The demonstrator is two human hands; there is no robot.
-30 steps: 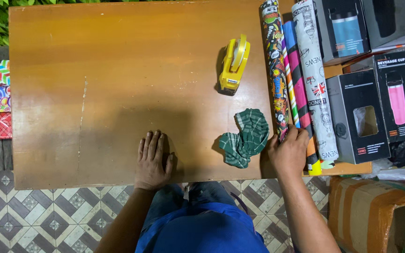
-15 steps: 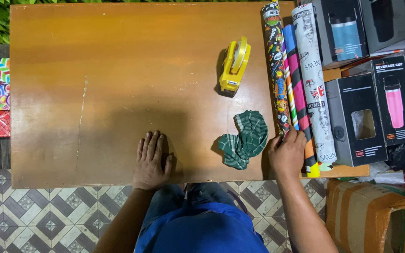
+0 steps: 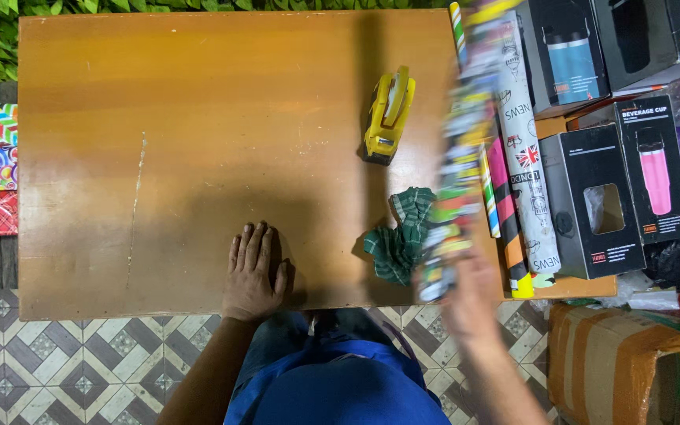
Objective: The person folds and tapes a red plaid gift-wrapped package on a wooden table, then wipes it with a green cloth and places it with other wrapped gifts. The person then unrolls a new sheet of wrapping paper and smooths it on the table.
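The roll of wrapping paper (image 3: 454, 169), printed in many colours and blurred in this view, is in your right hand (image 3: 470, 295), which is closed around its near end just past the front edge of the worktop (image 3: 159, 102). The roll's long axis runs away from you, from that hand toward the far edge, tilted a little to the right, and it looks raised off the surface, though the blur keeps you from being sure. It lies just left of the other rolls (image 3: 517, 157), which rest side by side along the right edge of the worktop, and it crosses over the right side of the crumpled green checked cloth (image 3: 399, 236). The yellow tape dispenser (image 3: 387, 118) sits just left of the roll's middle, apart from it. Your left hand (image 3: 253, 271) lies flat, palm down and fingers spread, on the bare wood near the front edge, holding nothing, well apart from the roll, so the right hand is the nearer one. Black boxes (image 3: 592, 201) showing drinking cups stand to the right of the rolls.
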